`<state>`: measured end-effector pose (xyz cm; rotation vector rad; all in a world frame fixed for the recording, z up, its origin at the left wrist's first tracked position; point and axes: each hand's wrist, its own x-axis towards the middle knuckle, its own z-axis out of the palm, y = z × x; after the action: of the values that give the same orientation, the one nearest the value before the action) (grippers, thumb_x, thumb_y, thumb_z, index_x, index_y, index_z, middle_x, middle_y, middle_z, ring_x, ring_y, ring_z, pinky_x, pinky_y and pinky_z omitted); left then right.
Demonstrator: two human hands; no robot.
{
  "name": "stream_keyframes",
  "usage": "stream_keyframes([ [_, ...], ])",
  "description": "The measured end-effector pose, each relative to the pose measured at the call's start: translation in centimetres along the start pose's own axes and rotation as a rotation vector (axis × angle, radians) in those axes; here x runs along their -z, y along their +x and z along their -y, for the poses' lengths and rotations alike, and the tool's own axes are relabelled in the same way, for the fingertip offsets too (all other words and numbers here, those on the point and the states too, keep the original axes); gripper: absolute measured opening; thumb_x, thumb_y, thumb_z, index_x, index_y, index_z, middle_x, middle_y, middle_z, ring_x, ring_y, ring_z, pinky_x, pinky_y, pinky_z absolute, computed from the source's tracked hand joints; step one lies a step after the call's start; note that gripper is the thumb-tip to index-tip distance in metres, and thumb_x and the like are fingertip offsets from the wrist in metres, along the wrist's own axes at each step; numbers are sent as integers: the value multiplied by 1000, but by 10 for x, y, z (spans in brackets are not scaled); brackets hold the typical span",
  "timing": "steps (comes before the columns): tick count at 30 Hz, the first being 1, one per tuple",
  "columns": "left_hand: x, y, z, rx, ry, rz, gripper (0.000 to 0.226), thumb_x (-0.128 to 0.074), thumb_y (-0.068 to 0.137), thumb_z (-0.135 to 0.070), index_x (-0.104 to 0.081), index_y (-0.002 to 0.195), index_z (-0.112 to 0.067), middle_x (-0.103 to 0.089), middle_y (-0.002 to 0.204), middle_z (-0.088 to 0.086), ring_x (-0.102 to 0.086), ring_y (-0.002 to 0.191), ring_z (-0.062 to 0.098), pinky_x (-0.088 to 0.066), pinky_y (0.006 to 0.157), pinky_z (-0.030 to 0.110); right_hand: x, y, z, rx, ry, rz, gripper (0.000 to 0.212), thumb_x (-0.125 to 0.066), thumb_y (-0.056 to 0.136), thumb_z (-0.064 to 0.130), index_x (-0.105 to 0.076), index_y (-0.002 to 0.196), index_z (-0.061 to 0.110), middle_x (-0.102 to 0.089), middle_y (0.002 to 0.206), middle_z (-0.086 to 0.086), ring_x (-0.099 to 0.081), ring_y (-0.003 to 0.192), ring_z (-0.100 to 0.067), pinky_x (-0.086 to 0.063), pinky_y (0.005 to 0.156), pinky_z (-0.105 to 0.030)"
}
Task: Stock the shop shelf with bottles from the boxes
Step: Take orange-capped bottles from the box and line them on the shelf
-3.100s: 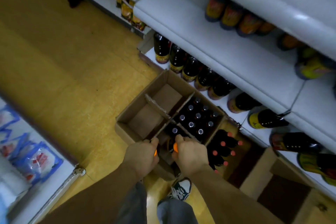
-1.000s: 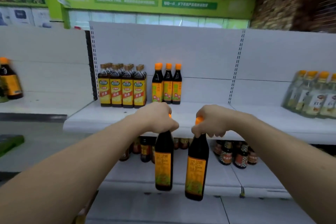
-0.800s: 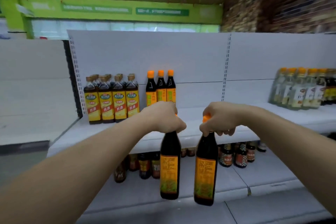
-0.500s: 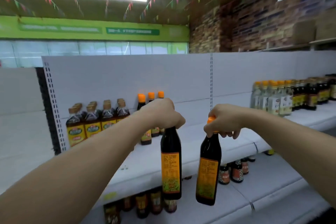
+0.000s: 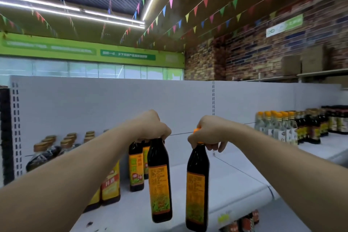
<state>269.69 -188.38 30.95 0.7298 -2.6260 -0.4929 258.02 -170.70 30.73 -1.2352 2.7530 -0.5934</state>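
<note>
My left hand [image 5: 150, 126] grips the cap of a dark bottle [image 5: 160, 181] with an orange label, which hangs upright over the front of the white shelf [image 5: 226, 181]. My right hand [image 5: 209, 133] holds a second dark bottle [image 5: 196, 188] by its orange cap, just to the right of the first and a little lower. Behind the left bottle, a few matching orange-label bottles [image 5: 136, 167] stand on the shelf. The boxes are out of view.
Gold-capped bottles with yellow labels [image 5: 111, 182] stand at the shelf's left, partly hidden by my left forearm. Clear and dark bottles [image 5: 290, 128] fill the shelf's far right. Small bottles [image 5: 243, 220] show on the shelf below. The white back panel [image 5: 113, 103] rises behind.
Both hands took bottles from the floor box and raised them to shelf height. Over the last second my view has tilted upward and the bottles have come over the shelf's front edge.
</note>
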Motion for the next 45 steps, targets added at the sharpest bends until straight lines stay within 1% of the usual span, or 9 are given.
stream_keyframes([
  [6, -11, 51, 42, -55, 54, 29, 27, -75, 67, -33, -55, 61, -15, -53, 57, 3, -51, 54, 25, -42, 55, 31, -24, 63, 25, -41, -4, 0, 23, -76, 74, 32, -69, 77, 10, -64, 58, -3, -60, 52, -19, -60, 57, -29],
  [10, -19, 79, 69, -69, 121, 47, 25, -73, 67, -37, -59, 70, -17, -61, 68, 1, -58, 61, 23, -43, 59, 30, -46, 107, 37, -53, -37, 38, 26, -76, 76, 33, -70, 78, 8, -66, 60, -4, -61, 52, -18, -62, 58, -30],
  [19, -31, 103, 101, -69, 86, 74, 33, -71, 72, -26, -40, 63, -20, -42, 62, -2, -39, 53, 19, -29, 52, 28, -72, 169, 56, -13, -51, 28, 27, -76, 75, 35, -66, 73, 10, -64, 61, -5, -61, 54, -20, -62, 57, -31],
  [27, -31, 106, 110, -70, 75, 196, 20, -68, 85, -34, -54, 92, -21, -51, 85, 4, -50, 68, 21, -39, 58, 32, -86, 168, 55, -27, 72, 11, 30, -77, 76, 35, -64, 80, 8, -65, 73, -7, -61, 62, -20, -62, 55, -31],
  [31, -26, 108, 106, -97, 107, 286, 17, -68, 85, -35, -54, 92, -28, -53, 92, 7, -51, 73, 26, -42, 61, 35, -89, 161, 50, -32, 42, -50, 30, -74, 79, 38, -67, 83, 9, -70, 70, -6, -66, 61, -19, -62, 56, -31],
  [36, -26, 111, 111, -81, 69, 293, 27, -71, 85, -35, -52, 104, -29, -56, 88, 8, -53, 70, 25, -43, 59, 36, -88, 159, 43, -25, 80, -43, 32, -76, 80, 37, -67, 91, 9, -69, 73, -7, -67, 65, -20, -64, 59, -33],
  [39, -26, 110, 114, -68, 65, 264, 27, -73, 86, -34, -50, 99, -28, -59, 88, 8, -58, 69, 23, -48, 56, 32, -80, 160, 40, -26, 105, 38, 31, -78, 83, 32, -67, 98, 7, -66, 80, -8, -64, 70, -20, -65, 60, -36],
  [42, -26, 110, 116, -32, 66, 246, 38, -72, 89, -34, -47, 117, -24, -62, 84, 8, -59, 62, 19, -49, 50, 28, -67, 160, 32, -42, 122, 106, 27, -78, 84, 27, -67, 101, 9, -65, 84, -7, -62, 74, -19, -66, 68, -41],
  [45, -25, 111, 117, -5, 91, 210, 41, -73, 89, -35, -48, 117, -18, -68, 79, 8, -63, 58, 19, -52, 49, 27, -62, 159, 24, -61, 145, 140, 27, -78, 82, 22, -67, 104, 13, -62, 91, -8, -60, 79, -19, -66, 71, -43],
])
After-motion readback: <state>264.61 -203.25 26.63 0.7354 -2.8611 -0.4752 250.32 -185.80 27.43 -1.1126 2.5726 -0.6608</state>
